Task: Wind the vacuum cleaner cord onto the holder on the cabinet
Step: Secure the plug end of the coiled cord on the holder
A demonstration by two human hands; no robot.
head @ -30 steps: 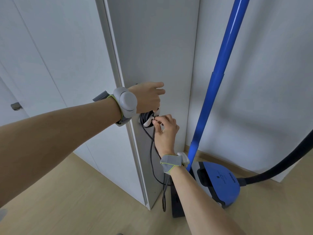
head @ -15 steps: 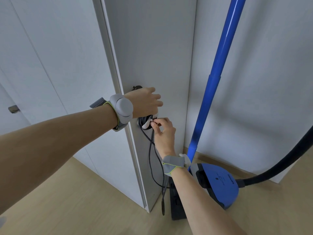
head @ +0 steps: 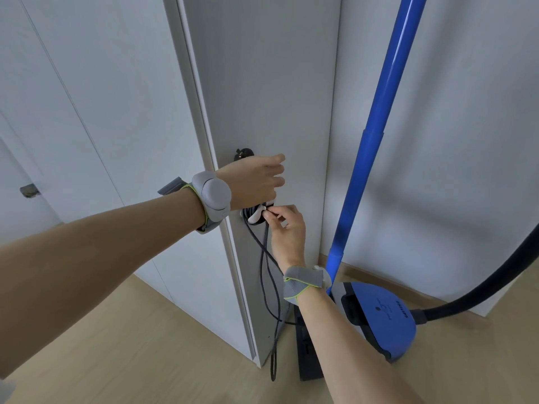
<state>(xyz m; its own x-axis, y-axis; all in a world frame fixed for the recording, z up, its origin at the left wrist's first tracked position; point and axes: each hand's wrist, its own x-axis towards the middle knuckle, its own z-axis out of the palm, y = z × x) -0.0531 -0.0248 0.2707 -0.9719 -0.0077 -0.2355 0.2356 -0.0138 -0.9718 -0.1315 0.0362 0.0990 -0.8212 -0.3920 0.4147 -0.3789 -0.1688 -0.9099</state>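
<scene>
Right hand (head: 287, 228) fingers (head: 269, 214) pinching cord (head: 264, 258) at holder (head: 256, 214)

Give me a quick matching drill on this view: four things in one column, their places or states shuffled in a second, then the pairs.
1. black power cord
2. blue canister vacuum cleaner
3. blue metal wand
4. left hand

A. on the wooden floor by the wall
B. upright, right of the cabinet
C. hangs in loops from the white holder
D. above the holder, against the grey cabinet side panel

Pairs: 1-C, 2-A, 3-B, 4-D
</scene>
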